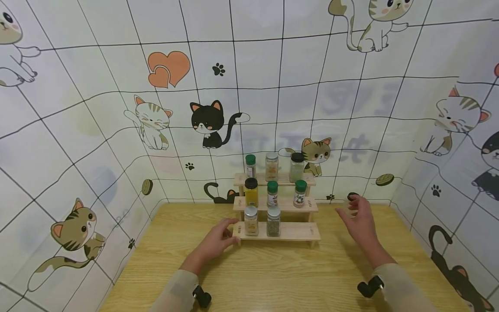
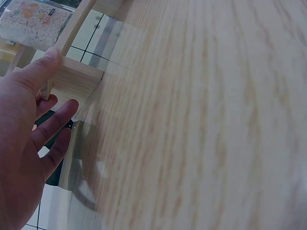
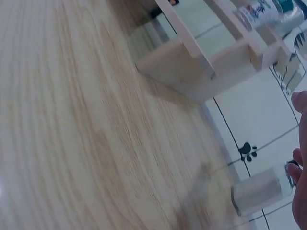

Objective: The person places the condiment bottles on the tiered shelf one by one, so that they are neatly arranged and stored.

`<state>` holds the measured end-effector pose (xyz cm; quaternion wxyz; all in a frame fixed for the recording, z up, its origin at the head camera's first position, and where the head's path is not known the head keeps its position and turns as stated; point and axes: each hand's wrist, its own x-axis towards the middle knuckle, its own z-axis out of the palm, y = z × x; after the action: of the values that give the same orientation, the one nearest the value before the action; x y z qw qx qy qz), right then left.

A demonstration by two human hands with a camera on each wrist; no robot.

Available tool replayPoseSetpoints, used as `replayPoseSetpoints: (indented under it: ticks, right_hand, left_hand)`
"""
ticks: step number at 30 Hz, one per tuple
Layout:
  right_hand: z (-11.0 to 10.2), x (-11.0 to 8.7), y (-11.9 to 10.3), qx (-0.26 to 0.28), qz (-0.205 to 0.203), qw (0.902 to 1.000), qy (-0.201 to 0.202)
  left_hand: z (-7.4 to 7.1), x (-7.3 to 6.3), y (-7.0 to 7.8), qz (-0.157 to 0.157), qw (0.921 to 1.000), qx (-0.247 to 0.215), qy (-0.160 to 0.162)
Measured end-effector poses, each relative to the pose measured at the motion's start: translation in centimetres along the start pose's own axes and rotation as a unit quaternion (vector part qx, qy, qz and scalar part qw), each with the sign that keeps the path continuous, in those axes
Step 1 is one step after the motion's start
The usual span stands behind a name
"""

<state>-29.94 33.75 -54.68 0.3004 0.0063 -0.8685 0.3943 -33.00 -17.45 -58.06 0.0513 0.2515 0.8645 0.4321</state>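
Observation:
A three-tier wooden spice rack [image 1: 298, 229] stands on the table with spice jars on every tier. My left hand [image 1: 217, 236] holds the left end of its lowest tier; in the left wrist view the thumb [image 2: 45, 64] lies on the board and the other fingers are below. Right of the rack, my right hand [image 1: 360, 219] grips a spice jar by its black lid [image 1: 352, 196]. In the right wrist view this clear jar [image 3: 259, 191] shows pale contents, with fingertips at the lid. The hand hides most of the jar in the head view.
The bottom tier bears two silver-capped jars [image 1: 273, 223]. A yellow jar [image 1: 251, 195] with a black cap and two green-capped jars [image 1: 299, 197] occupy the middle tier; three jars stand on top. Behind the wooden table [image 1: 273, 277] rises a cat-patterned wall covering [image 1: 257, 99].

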Motion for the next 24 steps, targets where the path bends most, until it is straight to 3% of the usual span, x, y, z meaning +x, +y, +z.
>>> replayPoseSetpoints:
  ticks: [14,24]
  right_hand:
    - [0.0,1.9,4.3,-0.048,0.080,0.9952,0.030]
    - [0.7,2.7,6.0,-0.042,0.115,0.9925,0.000]
  left_hand:
    - [0.1,0.1,-0.3,0.009,0.9999,0.004,0.003]
    - [0.0,0.0,0.0,0.008,0.9999,0.007,0.004]
